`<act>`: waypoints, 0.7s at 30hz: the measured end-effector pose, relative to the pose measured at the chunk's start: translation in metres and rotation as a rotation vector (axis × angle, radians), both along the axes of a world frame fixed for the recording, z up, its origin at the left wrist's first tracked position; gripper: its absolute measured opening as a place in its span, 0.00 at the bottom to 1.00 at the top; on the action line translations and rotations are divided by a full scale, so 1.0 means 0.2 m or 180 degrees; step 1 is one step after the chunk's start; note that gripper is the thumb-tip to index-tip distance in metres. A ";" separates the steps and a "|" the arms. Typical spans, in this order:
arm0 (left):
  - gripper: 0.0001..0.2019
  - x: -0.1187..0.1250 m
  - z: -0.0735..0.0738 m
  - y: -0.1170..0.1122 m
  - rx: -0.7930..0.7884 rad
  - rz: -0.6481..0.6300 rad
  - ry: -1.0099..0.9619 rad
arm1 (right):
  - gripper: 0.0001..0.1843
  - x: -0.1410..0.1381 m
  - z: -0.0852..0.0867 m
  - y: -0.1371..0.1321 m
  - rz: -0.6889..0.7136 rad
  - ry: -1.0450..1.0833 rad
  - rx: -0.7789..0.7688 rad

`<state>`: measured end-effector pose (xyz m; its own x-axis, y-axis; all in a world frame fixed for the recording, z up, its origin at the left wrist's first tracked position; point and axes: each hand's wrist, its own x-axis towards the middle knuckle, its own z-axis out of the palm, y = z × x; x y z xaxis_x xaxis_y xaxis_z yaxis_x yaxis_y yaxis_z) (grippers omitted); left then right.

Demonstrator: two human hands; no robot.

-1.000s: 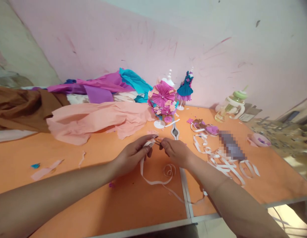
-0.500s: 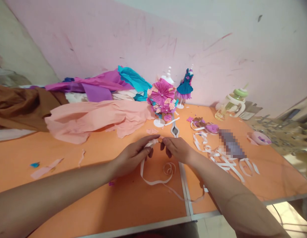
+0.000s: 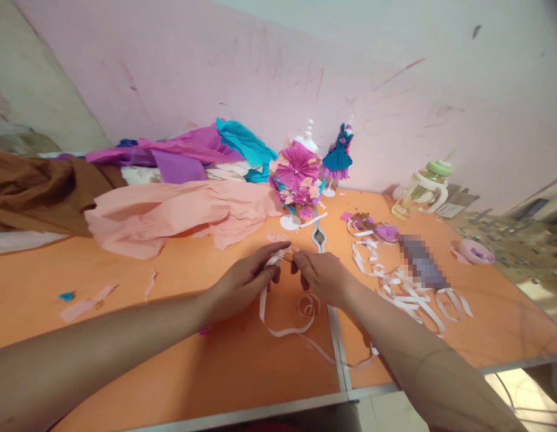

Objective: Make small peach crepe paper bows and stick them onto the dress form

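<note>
My left hand point(image 3: 242, 282) pinches the end of a white paper strip point(image 3: 278, 327) that trails down and curls on the orange table point(image 3: 179, 360). My right hand point(image 3: 321, 276) is closed in a pinch just opposite, fingertips nearly touching the left ones, with a thin dark line, perhaps a pin or thread, between them. Behind the hands stands a small mannequin with a pink paper-flower dress point(image 3: 296, 180) and a second one in a teal dress point(image 3: 338, 157).
Peach crepe paper point(image 3: 170, 213), purple and teal sheets point(image 3: 206, 150) and brown cloth point(image 3: 39, 189) lie at the back left. White strips point(image 3: 404, 291), a pink bowl point(image 3: 474, 251) and a green-capped bottle point(image 3: 422, 186) sit right. The table edge runs near my arms.
The hands stay together at the same spot; the fingertips closed together and parted a little again, showing the thin dark line between them. The view shifted slightly.
</note>
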<state>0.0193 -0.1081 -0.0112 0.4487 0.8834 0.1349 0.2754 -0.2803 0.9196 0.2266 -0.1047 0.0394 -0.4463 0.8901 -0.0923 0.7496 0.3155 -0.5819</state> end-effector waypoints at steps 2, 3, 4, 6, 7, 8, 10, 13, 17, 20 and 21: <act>0.23 0.00 0.00 0.00 -0.0002 0.0028 0.0042 | 0.29 0.00 0.01 -0.02 -0.0017 -0.0034 0.0038; 0.23 0.00 0.00 0.00 -0.0005 0.0035 0.0067 | 0.28 -0.01 0.02 -0.02 -0.0005 -0.0057 0.0064; 0.23 0.00 0.00 0.00 -0.0006 0.0031 0.0089 | 0.28 -0.01 0.02 -0.03 0.0005 -0.0080 0.0093; 0.22 0.00 0.00 -0.01 0.0018 0.0004 0.0111 | 0.27 -0.02 0.03 -0.05 0.0000 -0.0137 0.0143; 0.22 0.01 0.00 -0.01 0.0037 -0.0019 0.0122 | 0.26 -0.02 0.03 -0.05 -0.0005 -0.0167 0.0166; 0.22 0.01 0.00 -0.01 0.0057 -0.0041 0.0135 | 0.26 -0.02 0.03 -0.05 -0.0009 -0.0203 0.0188; 0.22 0.01 0.00 -0.01 0.0093 -0.0059 0.0154 | 0.27 -0.02 0.03 -0.05 -0.0061 -0.0295 0.0223; 0.23 0.02 0.01 -0.01 0.0134 -0.0056 0.0202 | 0.27 -0.02 0.02 -0.05 -0.0029 -0.0542 0.0243; 0.23 0.02 0.01 -0.01 0.0133 0.0025 0.0206 | 0.27 0.00 0.01 -0.04 -0.0263 -0.0620 0.0410; 0.22 0.02 0.00 0.00 0.0084 0.0145 0.0128 | 0.28 0.01 0.02 -0.03 -0.0754 -0.0176 0.0593; 0.21 0.02 0.00 0.00 0.0073 0.0160 0.0104 | 0.28 0.01 0.02 -0.03 -0.0811 0.0026 0.0632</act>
